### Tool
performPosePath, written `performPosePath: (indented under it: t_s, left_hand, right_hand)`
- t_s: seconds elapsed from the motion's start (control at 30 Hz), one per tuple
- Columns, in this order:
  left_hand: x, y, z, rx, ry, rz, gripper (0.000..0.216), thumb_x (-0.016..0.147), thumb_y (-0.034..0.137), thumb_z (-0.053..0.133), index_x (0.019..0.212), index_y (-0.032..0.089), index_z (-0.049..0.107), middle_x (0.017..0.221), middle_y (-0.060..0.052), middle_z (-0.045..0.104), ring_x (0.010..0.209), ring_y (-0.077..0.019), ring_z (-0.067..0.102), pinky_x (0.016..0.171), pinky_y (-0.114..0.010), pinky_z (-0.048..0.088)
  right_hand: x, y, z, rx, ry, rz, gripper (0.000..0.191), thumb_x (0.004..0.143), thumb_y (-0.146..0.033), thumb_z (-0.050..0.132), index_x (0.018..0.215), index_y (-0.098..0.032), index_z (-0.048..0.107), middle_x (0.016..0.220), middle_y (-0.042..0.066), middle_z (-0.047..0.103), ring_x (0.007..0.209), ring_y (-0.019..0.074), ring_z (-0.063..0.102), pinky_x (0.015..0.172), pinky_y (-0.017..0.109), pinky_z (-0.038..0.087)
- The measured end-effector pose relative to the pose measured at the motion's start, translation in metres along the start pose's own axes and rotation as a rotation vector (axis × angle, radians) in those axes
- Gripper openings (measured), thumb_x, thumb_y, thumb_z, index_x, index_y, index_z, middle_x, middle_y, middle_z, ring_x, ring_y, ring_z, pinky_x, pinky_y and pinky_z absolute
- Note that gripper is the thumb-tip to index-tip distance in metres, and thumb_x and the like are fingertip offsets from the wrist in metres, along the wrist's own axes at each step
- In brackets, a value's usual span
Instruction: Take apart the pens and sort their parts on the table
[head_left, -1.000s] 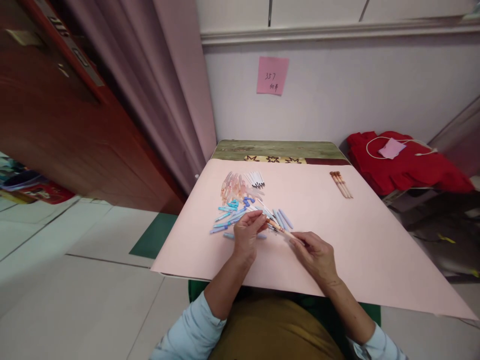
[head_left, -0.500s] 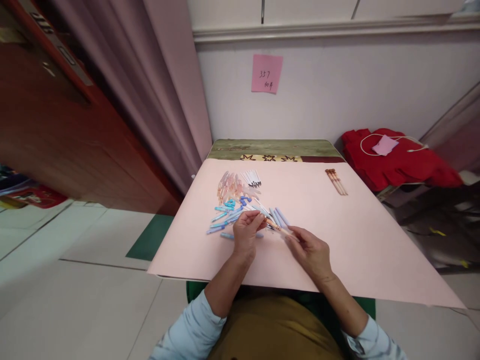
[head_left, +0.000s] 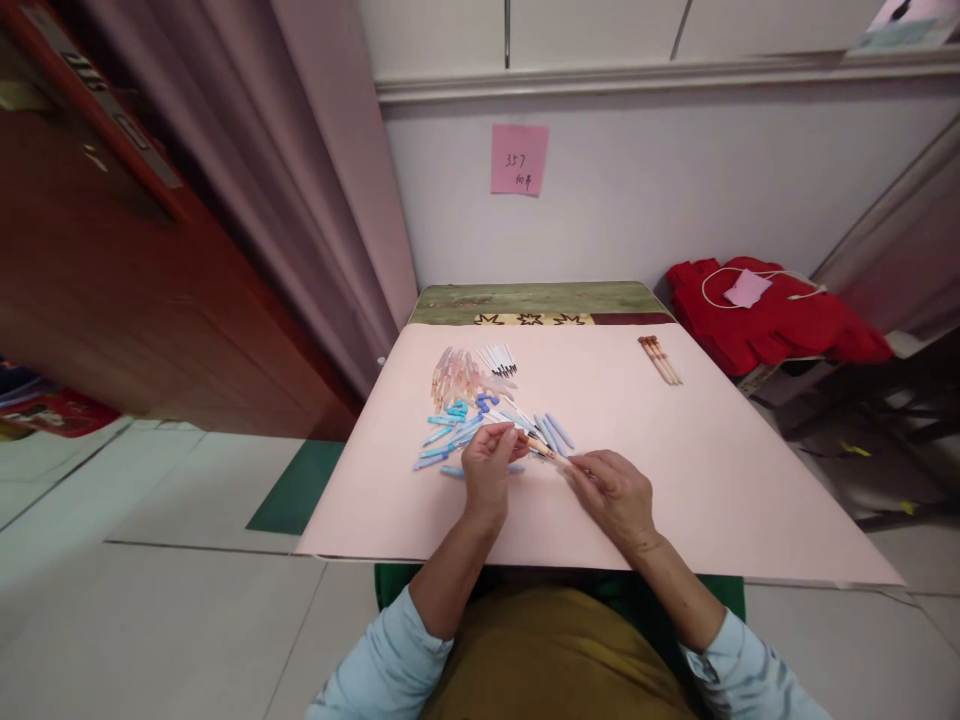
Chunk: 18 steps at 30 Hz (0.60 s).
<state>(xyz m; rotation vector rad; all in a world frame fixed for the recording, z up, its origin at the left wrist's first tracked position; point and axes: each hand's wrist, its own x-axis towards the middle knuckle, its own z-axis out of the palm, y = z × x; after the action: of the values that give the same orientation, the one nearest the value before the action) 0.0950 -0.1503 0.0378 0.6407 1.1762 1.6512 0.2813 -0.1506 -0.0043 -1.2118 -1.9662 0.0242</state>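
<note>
Between my two hands, above the near part of the table, is a slim brown-orange pen [head_left: 541, 448] with a pale end. My left hand [head_left: 487, 470] pinches its left end. The pale right end sits between the thumb and fingers of my right hand [head_left: 616, 492]; whether it is a separate part I cannot tell. Just beyond my left hand lie blue pen parts [head_left: 442, 435], some hidden by that hand. Light-blue barrels [head_left: 555, 432] rest past the held pen. Behind them are pinkish clear pen parts [head_left: 454, 377] and white refills with dark tips [head_left: 498, 360].
Several finished-looking brown pens [head_left: 660, 360] lie side by side at the back right of the pink-covered table [head_left: 712, 480]. A red cloth [head_left: 780, 325] with a white cable stands beyond the right edge. A curtain [head_left: 330, 150] and wooden door [head_left: 150, 250] flank the left.
The view has shifted slightly. Both hands keep their grip on the pen, and my right hand has moved a little left, closer to my left hand.
</note>
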Motion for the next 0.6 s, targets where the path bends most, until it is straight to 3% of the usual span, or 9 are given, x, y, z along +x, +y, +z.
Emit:
performPosePath:
  t_s: [0.4, 0.6]
  left_hand:
    - [0.002, 0.01, 0.0, 0.051, -0.029, 0.028, 0.034, 0.07, 0.038, 0.078, 0.092, 0.015, 0.066, 0.081, -0.005, 0.072, 0.074, -0.0154, 0.069, 0.075, -0.032, 0.057]
    - [0.004, 0.022, -0.01, 0.183, -0.033, 0.069, 0.045, 0.074, 0.04, 0.076, 0.111, 0.017, 0.063, 0.102, -0.009, 0.07, 0.079, -0.0174, 0.069, 0.071, -0.031, 0.057]
  right_hand:
    - [0.006, -0.008, -0.004, 0.042, -0.015, 0.039, 0.018, 0.093, -0.035, 0.059, 0.089, -0.023, 0.073, 0.085, 0.004, 0.074, 0.077, 0.0165, 0.066, 0.071, 0.028, 0.049]
    - [0.021, 0.007, -0.018, 0.079, 0.047, 0.142, 0.02, 0.092, -0.037, 0.059, 0.088, -0.023, 0.073, 0.083, 0.003, 0.073, 0.072, 0.0155, 0.066, 0.066, 0.027, 0.049]
